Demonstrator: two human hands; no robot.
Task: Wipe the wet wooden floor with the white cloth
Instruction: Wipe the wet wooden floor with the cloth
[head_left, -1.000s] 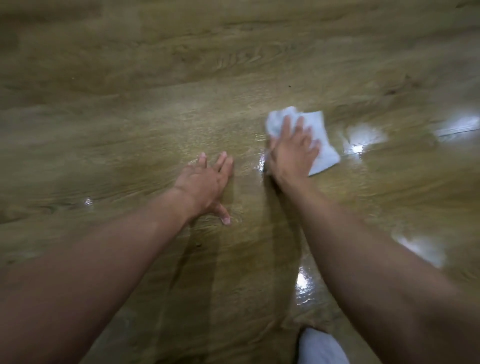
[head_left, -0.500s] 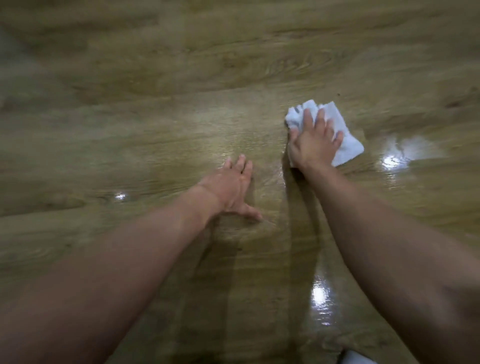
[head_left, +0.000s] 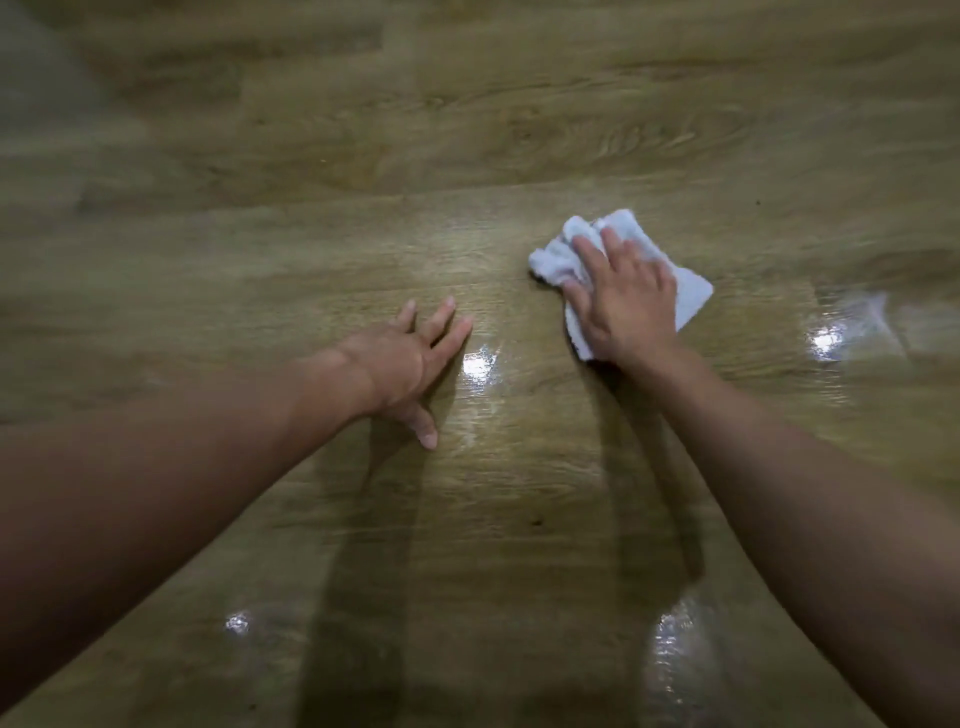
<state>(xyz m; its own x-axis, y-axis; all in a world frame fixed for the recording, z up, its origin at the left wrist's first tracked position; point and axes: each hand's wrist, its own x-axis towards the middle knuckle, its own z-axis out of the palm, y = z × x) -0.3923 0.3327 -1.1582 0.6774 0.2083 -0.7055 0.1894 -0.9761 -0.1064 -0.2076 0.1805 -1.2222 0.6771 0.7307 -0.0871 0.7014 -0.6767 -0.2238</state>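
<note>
cloth (head_left: 691, 291): white, bunched, flat on the floor (head_left: 467, 130), far right of centre. right hand (head_left: 626, 301): fingers spread, pressing it down. left hand (head_left: 410, 358): flat, unclenched, bracing on the floor. step: wiping, likely midway. next: sweep toward glossy wet patches.

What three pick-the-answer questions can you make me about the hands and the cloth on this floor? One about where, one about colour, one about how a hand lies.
1. Where is the cloth?
A. under the right hand
B. under the left hand
C. away from both hands

2. What colour is the cloth?
A. red
B. white
C. black

3. How does the left hand lie?
A. in a fist
B. flat on the wooden floor, fingers spread
C. gripping the cloth

Answers:
1 A: the right hand presses on it.
2 B: it shows white against the brown boards.
3 B: its straight fingers rest on the bare floor, apart from the cloth.
</note>
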